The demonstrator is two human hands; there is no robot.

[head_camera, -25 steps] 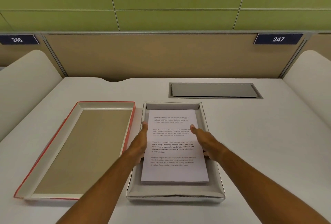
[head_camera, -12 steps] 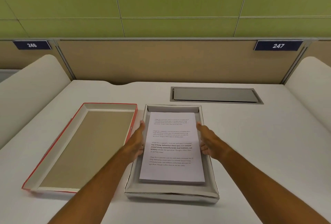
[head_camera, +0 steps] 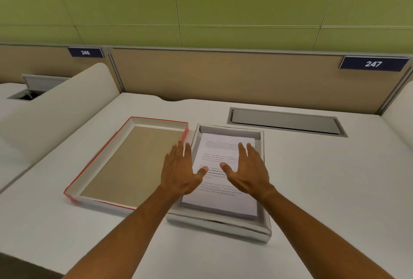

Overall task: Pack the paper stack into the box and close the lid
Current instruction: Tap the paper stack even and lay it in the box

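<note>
A stack of printed white paper (head_camera: 220, 202) lies flat inside a shallow silver-grey box (head_camera: 223, 228) at the middle of the desk. To its left, the red-edged lid (head_camera: 93, 167) rests upside down, its brown inside facing up. My left hand (head_camera: 181, 169) hovers palm down over the box's left wall, fingers spread, holding nothing. My right hand (head_camera: 248, 167) hovers palm down over the right part of the paper, fingers spread and empty. Both hands hide parts of the page.
A closed grey cable hatch (head_camera: 286, 121) is set into the white desk (head_camera: 335, 178) behind the box. A tan partition with the plate 247 (head_camera: 373, 63) stands at the back. White curved dividers (head_camera: 58, 109) flank the desk.
Both hands left the sides of the paper stack and lifted, now palm down above it. The view has turned to the left and the box sits further right in it.
</note>
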